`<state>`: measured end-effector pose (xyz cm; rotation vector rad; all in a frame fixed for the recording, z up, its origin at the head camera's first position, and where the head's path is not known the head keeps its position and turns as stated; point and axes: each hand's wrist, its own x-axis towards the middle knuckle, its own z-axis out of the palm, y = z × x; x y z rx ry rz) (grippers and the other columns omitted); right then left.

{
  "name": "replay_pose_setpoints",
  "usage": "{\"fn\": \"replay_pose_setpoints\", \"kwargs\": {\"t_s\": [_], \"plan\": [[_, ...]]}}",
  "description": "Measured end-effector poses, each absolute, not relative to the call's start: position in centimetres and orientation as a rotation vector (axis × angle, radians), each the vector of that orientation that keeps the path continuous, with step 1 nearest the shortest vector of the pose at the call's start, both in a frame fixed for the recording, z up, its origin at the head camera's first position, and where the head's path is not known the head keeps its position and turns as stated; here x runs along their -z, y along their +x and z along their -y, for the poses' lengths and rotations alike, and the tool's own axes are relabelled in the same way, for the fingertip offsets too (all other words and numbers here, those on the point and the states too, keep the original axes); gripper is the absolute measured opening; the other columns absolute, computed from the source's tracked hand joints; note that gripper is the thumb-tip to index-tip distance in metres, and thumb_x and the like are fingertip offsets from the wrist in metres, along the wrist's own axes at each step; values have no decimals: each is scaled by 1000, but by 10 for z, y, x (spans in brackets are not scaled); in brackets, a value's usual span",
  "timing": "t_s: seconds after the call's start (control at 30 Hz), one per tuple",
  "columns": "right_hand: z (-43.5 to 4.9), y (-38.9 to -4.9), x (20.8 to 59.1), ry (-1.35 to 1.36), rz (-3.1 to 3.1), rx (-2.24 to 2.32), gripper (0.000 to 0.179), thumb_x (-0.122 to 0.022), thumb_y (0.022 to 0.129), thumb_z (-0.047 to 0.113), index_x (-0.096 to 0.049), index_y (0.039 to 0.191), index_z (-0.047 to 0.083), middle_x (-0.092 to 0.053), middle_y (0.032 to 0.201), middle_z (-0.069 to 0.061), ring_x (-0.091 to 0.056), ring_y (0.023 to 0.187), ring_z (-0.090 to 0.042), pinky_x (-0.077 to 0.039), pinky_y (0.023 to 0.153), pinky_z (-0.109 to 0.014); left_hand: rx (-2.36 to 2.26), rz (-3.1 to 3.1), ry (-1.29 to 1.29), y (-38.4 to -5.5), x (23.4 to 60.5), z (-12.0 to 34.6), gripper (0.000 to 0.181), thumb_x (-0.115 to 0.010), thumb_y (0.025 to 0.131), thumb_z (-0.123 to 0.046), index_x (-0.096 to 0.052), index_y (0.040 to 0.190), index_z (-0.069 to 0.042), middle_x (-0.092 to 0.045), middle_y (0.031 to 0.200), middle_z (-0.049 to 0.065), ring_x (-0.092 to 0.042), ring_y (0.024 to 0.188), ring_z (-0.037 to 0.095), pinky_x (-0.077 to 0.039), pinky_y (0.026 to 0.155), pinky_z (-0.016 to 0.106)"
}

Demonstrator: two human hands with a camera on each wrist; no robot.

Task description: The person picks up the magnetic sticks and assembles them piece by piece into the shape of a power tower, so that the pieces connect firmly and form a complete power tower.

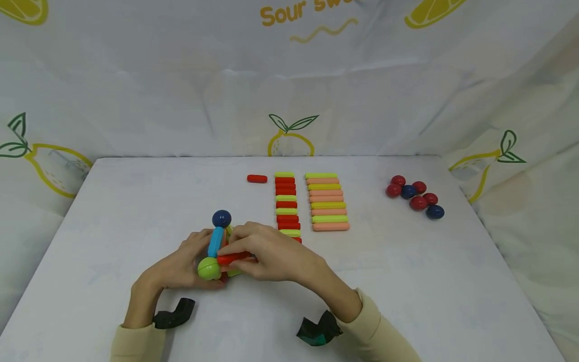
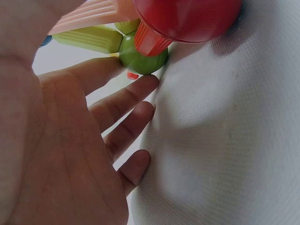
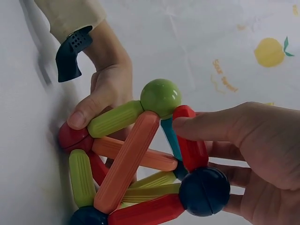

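On the table, toward the left, stands a frame of ribbed building sticks joined by balls. Its light green ball tops a light blue stick and an orange stick. My left hand steadies the frame from the left, its thumb on a red ball and a finger at a green ball low down. My right hand pinches a red stick between thumb and fingers. That stick's upper end is beside the light green ball, its lower end at a dark blue ball.
Right of the frame lies a column of red and light green sticks, then a column of longer orange, yellow and green ones. One red stick lies apart. Red and dark blue balls cluster at the back right. Dark wrist mounts sit at both cuffs.
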<state>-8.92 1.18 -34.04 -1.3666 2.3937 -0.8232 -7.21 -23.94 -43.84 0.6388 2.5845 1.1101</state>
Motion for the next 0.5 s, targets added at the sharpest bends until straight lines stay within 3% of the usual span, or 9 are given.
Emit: {"fn": "replay_pose_setpoints", "kwargs": {"t_s": [0.27, 0.5], "plan": [[-9, -86, 341, -1424, -2481, 708, 28, -77, 92, 21, -77, 120, 16, -70, 107, 2, -60, 100, -12, -48, 85, -13, -1119, -2585, 641, -72, 438, 238, 78, -93, 67, -44, -57, 135, -32, -56, 140, -5, -44, 129, 24, -40, 104, 60], [-21, -88, 342, -1279, -2583, 805, 32, -79, 90, 31, -77, 121, 20, -71, 104, 5, -57, 94, -9, -48, 77, -17, -1151, -2548, 622, -73, 436, 243, 79, -92, 70, -40, -56, 139, -29, -59, 141, -1, -47, 130, 29, -42, 105, 69]]}}
